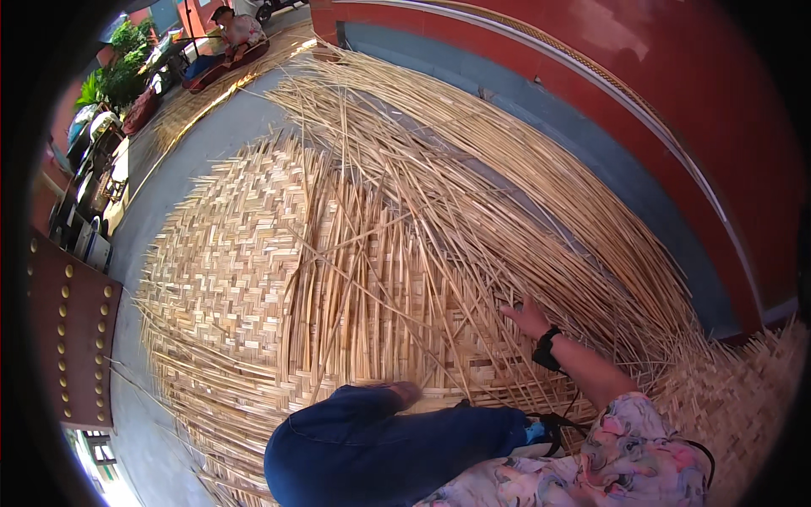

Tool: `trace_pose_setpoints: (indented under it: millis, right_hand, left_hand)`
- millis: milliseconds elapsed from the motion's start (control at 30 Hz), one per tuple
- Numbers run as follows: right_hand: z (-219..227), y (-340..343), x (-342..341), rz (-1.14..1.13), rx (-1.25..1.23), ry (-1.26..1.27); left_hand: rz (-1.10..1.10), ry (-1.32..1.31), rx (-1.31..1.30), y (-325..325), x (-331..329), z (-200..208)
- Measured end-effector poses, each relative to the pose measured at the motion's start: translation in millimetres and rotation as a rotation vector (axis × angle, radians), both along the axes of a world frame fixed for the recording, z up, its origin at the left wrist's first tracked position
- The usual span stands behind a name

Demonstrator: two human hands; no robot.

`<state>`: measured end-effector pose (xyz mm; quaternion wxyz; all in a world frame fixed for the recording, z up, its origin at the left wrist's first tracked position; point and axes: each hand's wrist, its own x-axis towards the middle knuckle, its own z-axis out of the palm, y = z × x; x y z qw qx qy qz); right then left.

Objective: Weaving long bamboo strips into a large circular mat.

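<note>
Tan strips [507, 279] around right hand [530, 320], fingers parted, contact unclear

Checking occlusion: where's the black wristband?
Head view, lower right of centre: the black wristband is worn between the right hand and the pale floral-print fabric sleeve.

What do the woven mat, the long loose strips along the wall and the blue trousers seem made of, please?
Woven mat: probably split bamboo or reed, unpainted; flat, straw-coloured slats interlace.
Loose strips: likely the same; thin, straight, slightly shiny.
Blue trousers: matte cloth, perhaps denim, softly creased.
</note>
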<state>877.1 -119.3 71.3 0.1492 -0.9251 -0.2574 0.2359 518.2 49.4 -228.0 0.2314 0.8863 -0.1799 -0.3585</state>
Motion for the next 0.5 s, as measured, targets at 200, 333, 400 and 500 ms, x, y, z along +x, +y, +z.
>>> trace_pose_setpoints:
  millis: [200, 333, 400, 500]
  right_hand:
    - [-41, 63, -77, 0.266, -0.161, -0.213]
    - [-37, 50, -17, 0.186, 0.125, 0.053]
    - [-11, 58, 7, 0.19, 0.222, -0.033]
    - [113, 71, 18, 0.119, 0.294, 0.48]
  left_hand:
    - [0.178, 0.109, -0.046, 8, -3, 33]
    - [0.203, 0.087, -0.035, 2, 8, 50]
    - [0.218, 0.087, -0.031, 3, 6, 50]
    - [0.239, 0.093, -0.028, 0, -2, 40]
